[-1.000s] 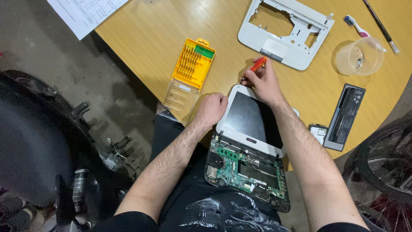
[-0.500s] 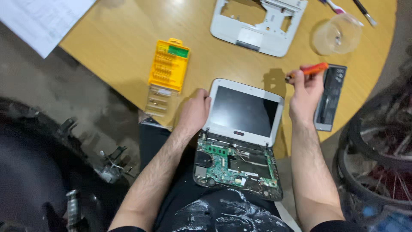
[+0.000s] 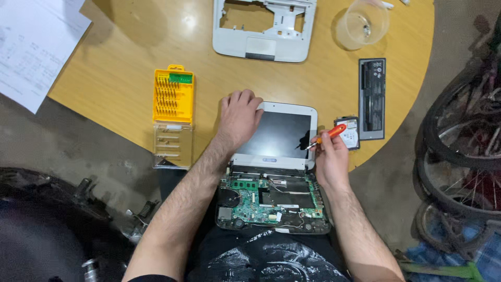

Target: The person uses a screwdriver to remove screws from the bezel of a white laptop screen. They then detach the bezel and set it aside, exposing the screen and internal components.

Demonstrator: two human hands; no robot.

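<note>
A small white laptop lies opened flat, its dark screen (image 3: 279,137) resting on the wooden table edge and its bare green circuit board base (image 3: 271,201) over my lap. My left hand (image 3: 238,117) presses on the screen's upper left corner. My right hand (image 3: 329,156) is at the screen's right edge and holds an orange-handled screwdriver (image 3: 327,134), tip pointing left toward the screen frame.
A yellow screwdriver-bit case (image 3: 173,116) lies open to the left. A white laptop cover (image 3: 263,28), a clear plastic cup (image 3: 362,23), a black battery (image 3: 372,98) and a hard drive (image 3: 350,134) lie on the round table (image 3: 120,78). Papers (image 3: 34,44) far left; bicycle wheels (image 3: 462,136) right.
My right hand has brought the screwdriver from the screen's top edge, out to the right, then down beside the screen's right edge. My left hand stays on the screen's left corner.
</note>
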